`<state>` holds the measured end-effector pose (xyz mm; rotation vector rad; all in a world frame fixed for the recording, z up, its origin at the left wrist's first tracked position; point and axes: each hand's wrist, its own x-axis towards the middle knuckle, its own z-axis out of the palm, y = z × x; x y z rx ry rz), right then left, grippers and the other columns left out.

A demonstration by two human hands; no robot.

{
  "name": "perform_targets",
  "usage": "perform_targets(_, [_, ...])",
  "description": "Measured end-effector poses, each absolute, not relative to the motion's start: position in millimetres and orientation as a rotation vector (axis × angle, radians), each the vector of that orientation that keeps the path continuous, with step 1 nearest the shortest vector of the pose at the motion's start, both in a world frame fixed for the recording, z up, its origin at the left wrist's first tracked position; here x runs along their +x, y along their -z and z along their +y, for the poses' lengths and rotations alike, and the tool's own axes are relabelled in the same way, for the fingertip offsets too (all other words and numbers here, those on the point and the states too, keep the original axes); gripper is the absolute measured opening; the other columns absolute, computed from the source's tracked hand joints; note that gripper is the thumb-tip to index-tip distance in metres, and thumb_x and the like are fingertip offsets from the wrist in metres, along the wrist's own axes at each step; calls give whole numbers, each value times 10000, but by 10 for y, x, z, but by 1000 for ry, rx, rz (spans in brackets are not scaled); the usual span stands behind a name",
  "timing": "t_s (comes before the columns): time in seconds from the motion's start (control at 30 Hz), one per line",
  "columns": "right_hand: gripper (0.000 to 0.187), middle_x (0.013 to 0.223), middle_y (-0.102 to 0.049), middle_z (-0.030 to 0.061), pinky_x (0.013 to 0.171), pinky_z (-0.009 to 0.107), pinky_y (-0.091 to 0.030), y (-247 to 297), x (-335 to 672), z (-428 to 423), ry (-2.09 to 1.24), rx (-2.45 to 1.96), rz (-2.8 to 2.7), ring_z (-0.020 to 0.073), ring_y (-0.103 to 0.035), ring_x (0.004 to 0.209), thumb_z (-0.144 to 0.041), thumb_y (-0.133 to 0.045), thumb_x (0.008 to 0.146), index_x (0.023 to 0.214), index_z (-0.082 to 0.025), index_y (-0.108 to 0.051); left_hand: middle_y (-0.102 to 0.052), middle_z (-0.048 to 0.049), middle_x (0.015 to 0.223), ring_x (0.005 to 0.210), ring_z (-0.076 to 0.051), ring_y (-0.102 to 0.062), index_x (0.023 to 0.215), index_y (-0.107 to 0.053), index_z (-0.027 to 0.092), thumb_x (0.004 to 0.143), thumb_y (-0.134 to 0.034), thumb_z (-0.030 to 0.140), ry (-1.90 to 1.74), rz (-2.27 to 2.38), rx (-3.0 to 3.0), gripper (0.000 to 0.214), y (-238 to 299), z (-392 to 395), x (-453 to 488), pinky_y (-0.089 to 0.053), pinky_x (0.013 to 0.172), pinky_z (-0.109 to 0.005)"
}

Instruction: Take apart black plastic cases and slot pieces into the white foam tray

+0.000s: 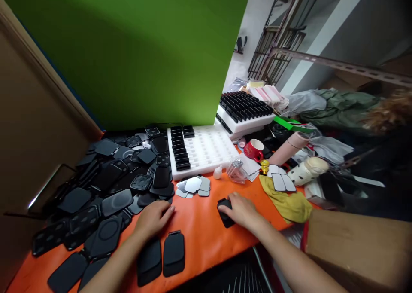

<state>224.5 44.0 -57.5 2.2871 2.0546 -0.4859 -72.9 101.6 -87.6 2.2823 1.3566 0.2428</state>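
Bench (199,237), orange-covered: right hand (242,211) fingers curled over small black plastic piece (224,212); left hand (154,218) flat, empty, beside heap of black cases (106,185); silver mirror plates (193,185) beyond.

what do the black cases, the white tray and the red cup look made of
Black cases: likely moulded plastic, matt to satin, with soft grey sheen on the flat faces.
White tray: looks like foam or matt plastic; dull white grid of pockets, no glare.
Red cup: probably glazed ceramic; glossy red outside, white inside, thick rim.
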Motion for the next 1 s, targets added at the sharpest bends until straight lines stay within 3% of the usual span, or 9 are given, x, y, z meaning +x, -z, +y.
perform_targets(0.1, [663, 994, -581, 134, 725, 322, -392, 742, 2227, 236, 474, 2335, 1909, 282, -557, 912, -670, -573, 588, 986, -140, -550, -618, -64, 786, 770, -215, -565, 766, -612, 200, 848, -329, 422, -201, 1309, 2280, 368, 760, 964, -713, -387, 677, -291])
perform_targets(0.2, [689, 978, -595, 144, 742, 328, -396, 706, 2091, 264, 493, 2271, 1923, 295, -555, 934, -655, -613, 551, 995, -135, -535, -612, -51, 953, 882, -209, -561, 935, -619, 243, 783, -447, 474, -135, 1227, 2272, 325, 618, 778, -719, -402, 746, -277])
perform_targets(0.27, [625, 919, -618, 130, 706, 323, -400, 661, 1995, 253, 485, 2216, 1979, 285, -578, 882, -588, -624, 601, 1022, -141, -507, -557, -56, 1126, 1012, -243, -513, 1092, -567, 275, 660, -594, 488, -46, 1182, 2278, 483, 549, 600, -712, -379, 837, -307])
perform_targets(0.37, [459, 908, -627, 98, 655, 295, -394, 636, 1930, 160, 479, 2110, 2159, 253, -594, 830, -393, -602, 706, 1081, -166, -465, -438, -88, 1286, 1149, -307, -396, 1253, -441, 258, 502, -717, 371, 106, 1222, 2243, 808, 517, 354, -656, -283, 954, -379])
perform_targets(0.47, [269, 920, -620, 68, 649, 263, -383, 590, 1990, 119, 578, 2005, 2343, 214, -588, 817, -241, -547, 737, 999, -182, -526, -487, -121, 1197, 1094, -326, -429, 1268, -426, 204, 475, -710, 298, 141, 1334, 2166, 848, 543, 233, -584, -308, 918, -407])
perform_targets(0.57, [130, 854, -620, 63, 654, 249, -374, 407, 2108, 271, 693, 1965, 2477, 189, -571, 777, -259, -519, 767, 815, -170, -600, -541, -111, 1070, 1002, -319, -488, 1183, -497, 189, 452, -717, 316, 92, 1394, 2121, 774, 579, 257, -535, -374, 825, -380])
perform_targets(0.7, [211, 892, -631, 43, 678, 236, -366, -22, 2226, 807, 714, 2055, 2696, 178, -551, 820, -321, -513, 799, 930, -195, -619, -576, -84, 1008, 933, -277, -541, 1060, -505, 194, 554, -662, 376, -75, 1491, 2037, 560, 653, 467, -465, -401, 736, -318])
perform_targets(0.83, [262, 919, -641, 26, 619, 211, -356, -407, 2212, 1597, 378, 2042, 2673, 154, -558, 793, -368, -434, 855, 978, -204, -597, -619, -71, 908, 810, -225, -591, 1045, -458, 171, 728, -500, 439, -253, 1556, 1941, 417, 763, 734, -432, -411, 651, -275])
perform_targets(1.0, [229, 923, -649, 37, 635, 230, -349, -539, 2008, 2560, 176, 1915, 2617, 192, -566, 841, -356, -509, 811, 950, -221, -631, -639, -51, 846, 779, -207, -599, 935, -510, 190, 783, -450, 396, -377, 1534, 1945, 263, 855, 883, -496, -385, 645, -259])
